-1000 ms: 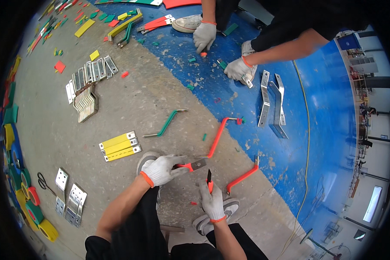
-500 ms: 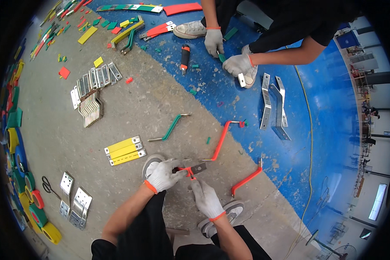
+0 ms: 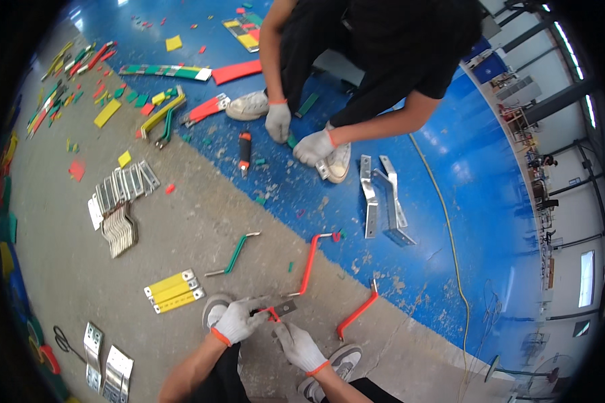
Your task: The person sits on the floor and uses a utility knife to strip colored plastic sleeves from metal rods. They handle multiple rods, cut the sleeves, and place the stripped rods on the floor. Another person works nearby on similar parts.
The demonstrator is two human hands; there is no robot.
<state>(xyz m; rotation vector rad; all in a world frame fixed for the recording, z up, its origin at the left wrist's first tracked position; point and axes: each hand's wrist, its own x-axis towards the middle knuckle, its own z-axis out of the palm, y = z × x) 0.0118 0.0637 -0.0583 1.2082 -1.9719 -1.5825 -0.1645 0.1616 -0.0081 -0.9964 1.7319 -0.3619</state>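
My gloved left hand [image 3: 240,321] is closed around a flat metal bar [image 3: 286,307] with red covering; the bar's bare grey end, with a hole in it, sticks out to the right. A red strip [image 3: 273,314] stands off the bar near my fingers. My gloved right hand [image 3: 301,347] is just below it, fingers pinched close to the red strip; what they hold, if anything, is too small to make out. Ahead lie two bent bars with red sleeves, a longer one [image 3: 309,263] and a shorter one [image 3: 358,314], and a green-sleeved bent bar [image 3: 236,254].
Three yellow-covered bars [image 3: 173,291] lie left of my shoe, beyond bent silver plates [image 3: 116,376] and scissors [image 3: 63,339]. Farther off is a stack of bent metal bars [image 3: 119,232]. Opposite, a co-worker's gloved hands [image 3: 312,148] work near a utility knife [image 3: 245,153]. Silver brackets [image 3: 369,196] lie right.
The view has tilted upward, so the floor things and my hands sit lower in the picture. My hands keep nearly the same grip at the red-covered bar.
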